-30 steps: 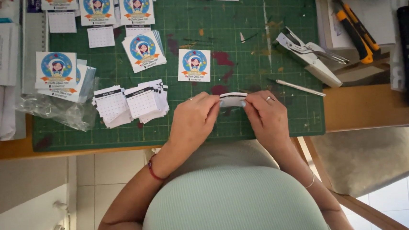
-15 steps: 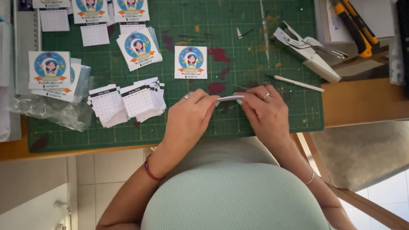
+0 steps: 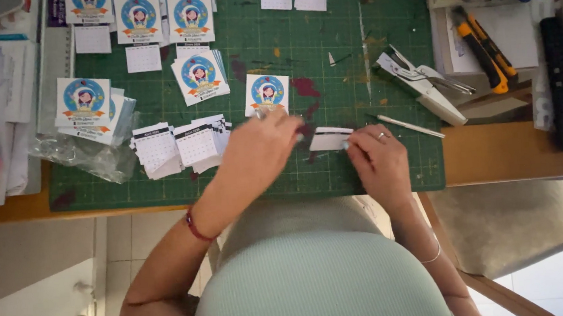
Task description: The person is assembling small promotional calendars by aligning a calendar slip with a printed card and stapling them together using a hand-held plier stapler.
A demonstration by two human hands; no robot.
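White calendar stacks (image 3: 181, 145) are lying leftmost on the green cutting mat (image 3: 326, 36); I am seeing the left hand (image 3: 258, 154) and right hand (image 3: 377, 158) pinching a small white pad (image 3: 330, 138); stapler (image 3: 421, 83) is resting rightmost.

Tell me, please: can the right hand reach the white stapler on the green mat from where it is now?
Probably yes. The right hand holds a small paper stack, and the white stapler lies just beyond it on the green mat. Only a thin stick lies between.

Green gridded cutting mat (image 3: 326, 36), stained red and orange

White calendar pads (image 3: 181, 145) with black headers; blue-circled white cards (image 3: 83, 102); orange-and-black knife (image 3: 482, 48); red bracelet (image 3: 196, 227).
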